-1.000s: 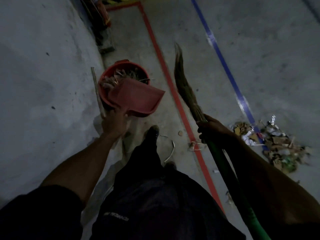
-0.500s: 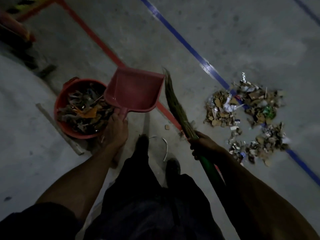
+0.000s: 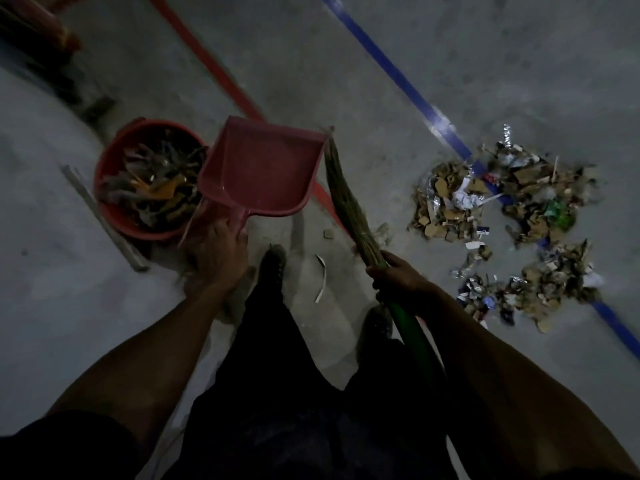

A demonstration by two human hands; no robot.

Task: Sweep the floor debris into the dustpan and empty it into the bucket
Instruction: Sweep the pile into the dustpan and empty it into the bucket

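From my head camera, my left hand [image 3: 216, 251] grips the handle of the pink dustpan [image 3: 263, 168], held empty just beside the red bucket [image 3: 114, 202] (packed with scraps). My right hand [image 3: 398, 275] is wrapped round the broom [image 3: 346, 202], and the debris pile [image 3: 512, 223] lies on the blue floor line [image 3: 415, 98] to my right.

Dim, underexposed; glare spot on blue floor tape [image 3: 437, 123]; motion blur; wide-angle bending at edges.

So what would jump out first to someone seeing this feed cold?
Probably the debris pile scattered across the blue floor line at right. Next, the empty pink dustpan held in the left hand beside the red bucket full of scraps, and the broom gripped in the right hand.
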